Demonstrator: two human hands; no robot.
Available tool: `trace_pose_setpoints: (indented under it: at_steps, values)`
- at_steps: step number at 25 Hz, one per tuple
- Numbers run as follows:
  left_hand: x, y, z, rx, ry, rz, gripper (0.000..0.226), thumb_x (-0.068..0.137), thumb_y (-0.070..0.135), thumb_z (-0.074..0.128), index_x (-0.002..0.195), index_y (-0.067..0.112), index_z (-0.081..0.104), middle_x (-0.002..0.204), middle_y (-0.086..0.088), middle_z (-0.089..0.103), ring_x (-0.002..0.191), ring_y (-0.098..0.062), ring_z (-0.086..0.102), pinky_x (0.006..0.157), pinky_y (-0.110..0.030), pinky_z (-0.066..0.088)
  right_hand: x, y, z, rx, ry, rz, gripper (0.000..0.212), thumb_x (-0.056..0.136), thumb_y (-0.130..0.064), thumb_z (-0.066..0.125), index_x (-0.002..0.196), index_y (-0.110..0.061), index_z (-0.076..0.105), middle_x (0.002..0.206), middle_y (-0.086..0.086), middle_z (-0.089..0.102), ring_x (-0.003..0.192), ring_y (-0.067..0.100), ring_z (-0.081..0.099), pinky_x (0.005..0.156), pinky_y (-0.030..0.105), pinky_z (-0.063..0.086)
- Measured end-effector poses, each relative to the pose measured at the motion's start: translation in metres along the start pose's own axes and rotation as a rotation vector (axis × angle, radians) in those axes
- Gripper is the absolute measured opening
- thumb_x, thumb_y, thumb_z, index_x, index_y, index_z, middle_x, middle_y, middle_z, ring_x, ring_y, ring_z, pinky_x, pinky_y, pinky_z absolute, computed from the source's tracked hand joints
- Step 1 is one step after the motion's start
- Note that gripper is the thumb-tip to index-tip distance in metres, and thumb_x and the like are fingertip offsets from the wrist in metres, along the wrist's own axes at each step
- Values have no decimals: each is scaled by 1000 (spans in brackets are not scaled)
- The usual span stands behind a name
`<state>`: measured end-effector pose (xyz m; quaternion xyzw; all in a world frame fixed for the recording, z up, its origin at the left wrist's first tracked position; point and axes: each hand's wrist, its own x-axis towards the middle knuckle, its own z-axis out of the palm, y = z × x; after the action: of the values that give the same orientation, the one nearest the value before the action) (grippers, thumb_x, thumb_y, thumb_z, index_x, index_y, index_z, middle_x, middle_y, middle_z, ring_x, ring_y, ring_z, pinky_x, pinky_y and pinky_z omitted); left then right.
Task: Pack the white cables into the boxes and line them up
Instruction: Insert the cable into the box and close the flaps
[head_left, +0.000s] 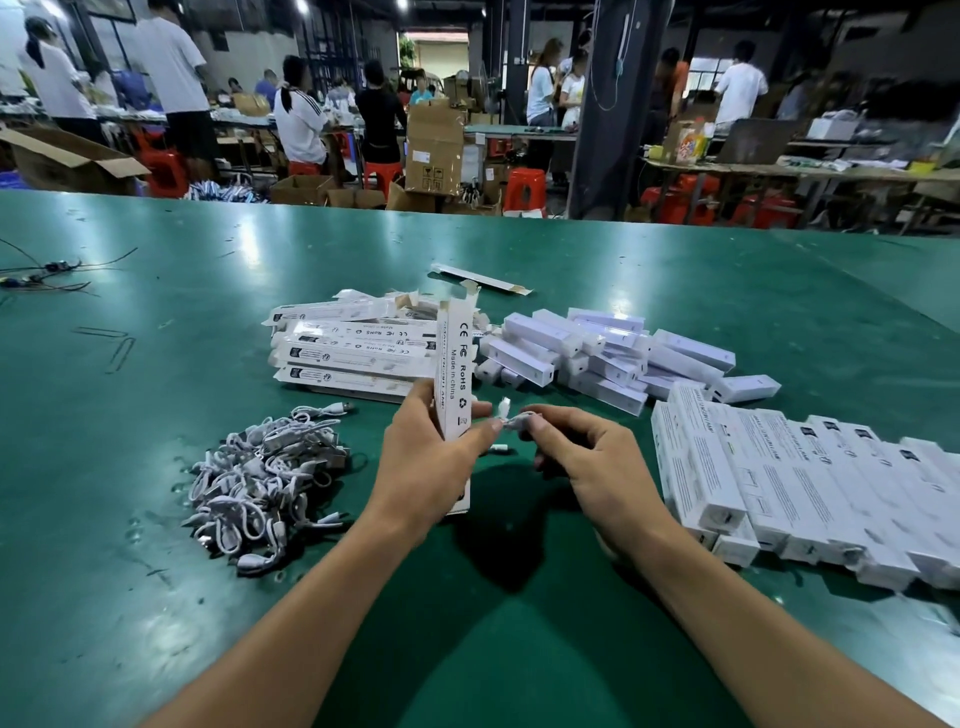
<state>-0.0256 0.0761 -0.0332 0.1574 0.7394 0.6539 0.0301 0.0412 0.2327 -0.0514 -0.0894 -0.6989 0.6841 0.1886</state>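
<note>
Partway: row of boxes (805, 483) lined up at right, likely packed. Cable pile (265, 478) and flat-box stack (353, 348) remain on surface (156, 338). Left hand (426, 457) grips open box (456, 364) upright; right hand (576, 457) pinches coiled white cable (511, 418) beside it. Path looks unobstructed
</note>
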Motion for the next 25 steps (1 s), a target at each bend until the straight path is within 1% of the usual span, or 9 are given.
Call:
trace_pose_setpoints:
  at_steps: [3, 5, 7, 9, 14, 18, 21, 23, 25]
  values:
    - [-3, 0, 3, -120, -35, -27, 39, 80, 8, 82, 110, 21, 60, 93, 9, 77, 88, -10, 74, 84, -30, 59, -3, -3, -1, 80, -29, 6, 11, 90, -21, 76, 101, -22, 79, 92, 3, 79, 70, 9, 66, 71, 21, 54]
    - [-4, 2, 2, -166, -61, -24, 41, 79, 6, 83, 112, 18, 60, 94, 5, 78, 90, -14, 75, 83, -27, 59, -2, -5, -3, 97, -71, 33, 27, 88, -22, 78, 114, -23, 74, 93, 5, 79, 72, 12, 67, 73, 23, 54]
    - [-4, 2, 1, -112, -99, -8, 47, 77, 9, 85, 116, 20, 59, 97, 5, 78, 94, -11, 74, 87, -31, 58, -2, -6, -4, 58, -132, 38, 43, 87, -23, 77, 128, -26, 64, 90, 6, 77, 72, 15, 69, 70, 22, 54]
    - [-4, 2, -1, -3, -155, 7, 53, 74, 14, 84, 119, 25, 58, 98, 7, 78, 95, -9, 73, 90, -33, 57, -3, -9, -5, -2, -185, 31, 44, 91, -21, 73, 133, -28, 61, 90, 5, 75, 74, 13, 71, 68, 18, 53]
    - [-4, 3, -2, -2, -165, -8, 66, 70, 16, 80, 130, 24, 52, 97, 3, 78, 94, -12, 73, 93, -40, 58, -5, -9, -7, -304, -195, -45, 24, 95, -33, 71, 119, -35, 72, 107, -5, 68, 79, 7, 62, 73, 20, 48]
    - [-5, 1, 1, 49, -148, 12, 67, 68, 22, 76, 129, 30, 49, 108, 8, 74, 100, -11, 71, 95, -42, 56, -8, -9, -9, -188, -187, -14, 16, 91, -31, 76, 106, -28, 76, 101, 0, 76, 80, 9, 69, 75, 25, 54]
    - [-3, 0, -2, 55, -172, 40, 55, 77, 11, 79, 122, 32, 55, 116, 13, 71, 102, -6, 69, 96, -37, 56, -6, -5, -10, -106, -192, -10, 18, 89, -22, 79, 106, -18, 75, 102, -3, 79, 99, 12, 74, 89, 24, 56]
    - [-4, 0, -2, 15, -199, 57, 44, 82, 7, 79, 113, 31, 60, 113, 12, 72, 99, -8, 71, 87, -36, 60, -5, -5, -9, -57, -168, -32, 18, 87, -18, 80, 104, -15, 76, 102, -4, 79, 100, 11, 74, 86, 19, 55]
    - [-4, 1, 0, -5, -178, 75, 33, 83, 14, 81, 107, 28, 62, 99, 6, 75, 86, -17, 74, 70, -37, 63, -3, -7, -9, -21, -102, -62, 18, 85, -17, 82, 101, -16, 77, 99, -3, 79, 93, 9, 74, 80, 16, 54]
